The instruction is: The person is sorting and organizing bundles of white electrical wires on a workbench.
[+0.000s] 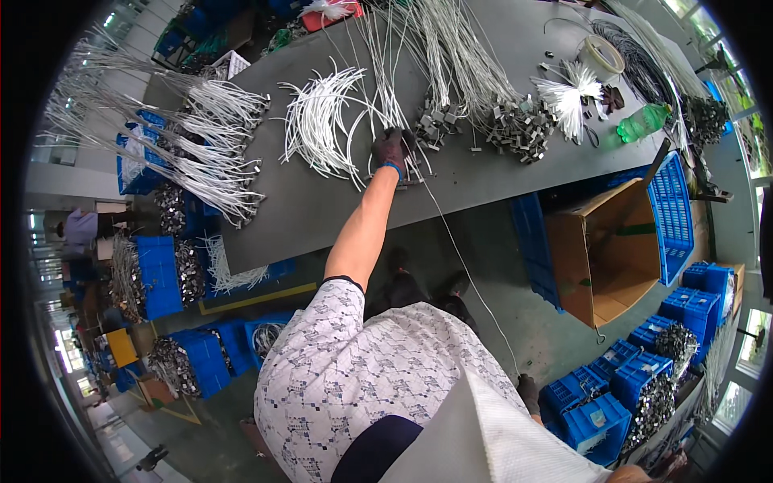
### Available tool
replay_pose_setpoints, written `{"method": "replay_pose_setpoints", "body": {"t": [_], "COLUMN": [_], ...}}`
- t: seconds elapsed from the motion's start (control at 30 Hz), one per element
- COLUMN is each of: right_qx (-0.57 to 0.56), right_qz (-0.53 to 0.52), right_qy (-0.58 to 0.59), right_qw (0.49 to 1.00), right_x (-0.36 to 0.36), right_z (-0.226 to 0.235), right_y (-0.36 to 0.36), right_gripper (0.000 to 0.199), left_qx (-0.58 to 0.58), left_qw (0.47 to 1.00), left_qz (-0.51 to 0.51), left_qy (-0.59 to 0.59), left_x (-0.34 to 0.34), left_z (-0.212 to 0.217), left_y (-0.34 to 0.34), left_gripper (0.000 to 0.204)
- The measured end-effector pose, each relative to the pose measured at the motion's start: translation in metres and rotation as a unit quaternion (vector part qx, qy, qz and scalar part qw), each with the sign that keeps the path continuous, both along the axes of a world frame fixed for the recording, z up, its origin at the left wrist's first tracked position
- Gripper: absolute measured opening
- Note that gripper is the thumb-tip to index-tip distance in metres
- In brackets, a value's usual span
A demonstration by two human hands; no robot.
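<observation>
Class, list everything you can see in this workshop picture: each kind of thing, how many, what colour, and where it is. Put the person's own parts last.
worktable: one, dark grey, across the upper middle
white wire bundles: many, white, spread over the table and its left end
metal clips: heaps, grey, right part of the table
tape roll: one, pale, far right of the table
bottle: one, green, lying at the table's right end
cardboard box: one, brown, open, right of the table
blue crates: many, blue, on the floor left and right
left hand: gloved, grip on wires at the table
right hand: gloved, low down, holding a thin wire
</observation>
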State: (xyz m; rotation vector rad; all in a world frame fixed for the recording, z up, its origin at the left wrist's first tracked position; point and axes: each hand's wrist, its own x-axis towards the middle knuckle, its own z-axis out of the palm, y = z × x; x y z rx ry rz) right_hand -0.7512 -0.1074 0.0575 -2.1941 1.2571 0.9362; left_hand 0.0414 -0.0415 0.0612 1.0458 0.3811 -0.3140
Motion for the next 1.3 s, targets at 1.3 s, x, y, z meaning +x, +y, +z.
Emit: {"method": "replay_pose_setpoints", "body": {"t": [1.3], "right_qx": [0.131], "right_qz": [-0.297], "right_qy": [-0.509], "right_qw": [0.797], "right_x": [0.593], "right_z": [0.012], "right_y": [0.007], "right_gripper": [0.054], "left_qx": [0.185], "left_qw": [0.871], "left_qz": [-0.446], "left_qy": [-0.092], "left_x": [-0.118], "left_z": [0.018], "left_y": [0.034], "left_gripper": [0.021]}}
